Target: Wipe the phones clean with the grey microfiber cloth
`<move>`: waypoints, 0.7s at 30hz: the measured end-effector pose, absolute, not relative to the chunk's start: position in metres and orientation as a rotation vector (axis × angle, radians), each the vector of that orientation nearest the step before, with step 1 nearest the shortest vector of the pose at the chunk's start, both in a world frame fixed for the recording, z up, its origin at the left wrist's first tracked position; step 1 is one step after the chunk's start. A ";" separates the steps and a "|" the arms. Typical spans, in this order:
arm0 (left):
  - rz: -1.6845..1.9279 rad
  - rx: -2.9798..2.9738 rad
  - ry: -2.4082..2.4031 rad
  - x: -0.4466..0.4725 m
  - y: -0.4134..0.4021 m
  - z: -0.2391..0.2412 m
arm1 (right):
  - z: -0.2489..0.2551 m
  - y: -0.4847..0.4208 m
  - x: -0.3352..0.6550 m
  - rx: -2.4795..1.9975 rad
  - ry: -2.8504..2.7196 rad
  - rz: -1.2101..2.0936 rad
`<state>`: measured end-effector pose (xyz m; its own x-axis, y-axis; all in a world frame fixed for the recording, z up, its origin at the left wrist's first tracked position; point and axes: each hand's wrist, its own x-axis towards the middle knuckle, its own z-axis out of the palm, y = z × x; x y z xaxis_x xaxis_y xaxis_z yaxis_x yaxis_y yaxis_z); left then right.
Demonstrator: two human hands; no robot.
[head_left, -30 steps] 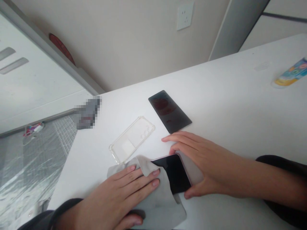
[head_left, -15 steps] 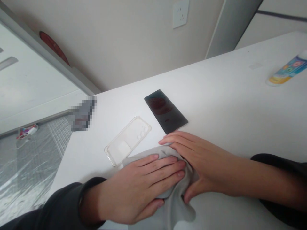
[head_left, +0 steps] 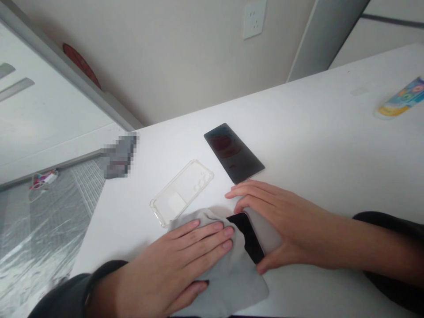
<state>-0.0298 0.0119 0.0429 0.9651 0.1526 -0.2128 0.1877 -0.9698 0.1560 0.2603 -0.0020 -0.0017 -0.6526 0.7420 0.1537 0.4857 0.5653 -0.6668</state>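
Two phones are showing in the head view. The person's right hand [head_left: 278, 225] is holding one black phone [head_left: 248, 236] from its far side, with the thumb and fingers curving around the edges in a narrow grip. The fingertips [head_left: 236, 191] are pointing toward the table and are lying just beside the other phone. A pale surface is showing under the right palm, but I cannot tell if it is the back of the phone or cloth.

The left hand [head_left: 185, 251] is lying flat on a grey microfiber cloth [head_left: 225, 278], with the fingers spread wide and not closing on anything. The cloth is covering part of the black phone's dark screen and is touching its edge. Dark sleeves [head_left: 73, 296] are covering both wrists.

On the white table [head_left: 314, 132], the other phone [head_left: 234, 153] is lying with its dark screen facing up, and a transparent phone case [head_left: 181, 193] is lying between it and the cloth, nearly touching the cloth. Farther left, a pixelated object [head_left: 121, 155] is too blurred to name. A colourful tube [head_left: 402, 98] is lying near the far right edge, and a white wall socket [head_left: 254, 19] is showing above the table.
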 end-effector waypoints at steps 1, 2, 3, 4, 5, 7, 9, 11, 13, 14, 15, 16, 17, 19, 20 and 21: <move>-0.304 2.952 0.271 -0.037 0.010 0.044 | -0.002 -0.002 0.260 -1.000 -2.379 0.834; -0.314 2.959 0.283 -0.043 0.008 0.045 | -0.002 -0.002 0.260 -1.008 -2.376 0.844; -0.326 2.961 0.294 -0.049 0.006 0.046 | -0.002 -0.002 0.260 -1.014 -2.370 0.858; -0.340 2.959 0.304 -0.054 0.004 0.046 | -0.002 -0.002 0.260 -1.018 -2.361 0.875; -0.355 2.955 0.314 -0.059 0.003 0.046 | -0.002 -0.002 0.260 -1.021 -2.356 0.892; -0.370 2.949 0.326 -0.065 0.000 0.046 | -0.002 -0.001 0.260 -1.017 -2.358 0.903; -0.371 2.947 0.329 -0.067 -0.001 0.044 | -0.003 -0.001 0.260 -1.004 -2.364 0.895; -0.343 2.948 0.314 -0.065 0.000 0.043 | -0.004 0.000 0.259 -0.989 -2.354 0.891; -0.317 2.948 0.273 -0.060 0.003 0.043 | -0.005 0.000 0.258 -0.972 -2.336 0.881; -0.308 2.948 0.244 -0.058 0.005 0.043 | -0.006 0.001 0.258 -0.960 -2.333 0.868; -0.302 2.946 0.219 -0.055 0.007 0.043 | -0.007 0.001 0.258 -0.945 -2.332 0.849; -0.301 2.943 0.191 -0.052 0.009 0.043 | -0.007 0.002 0.258 -0.933 -2.335 0.829; -0.309 2.938 0.163 -0.049 0.011 0.044 | -0.008 0.002 0.258 -0.920 -2.340 0.812; -0.329 2.927 0.120 -0.043 0.014 0.045 | -0.008 0.003 0.258 -0.895 -2.348 0.791; -0.344 2.915 0.102 -0.040 0.016 0.045 | -0.008 0.003 0.258 -0.885 -2.352 0.786; -0.359 2.895 0.090 -0.036 0.017 0.045 | -0.007 0.003 0.258 -0.879 -2.355 0.783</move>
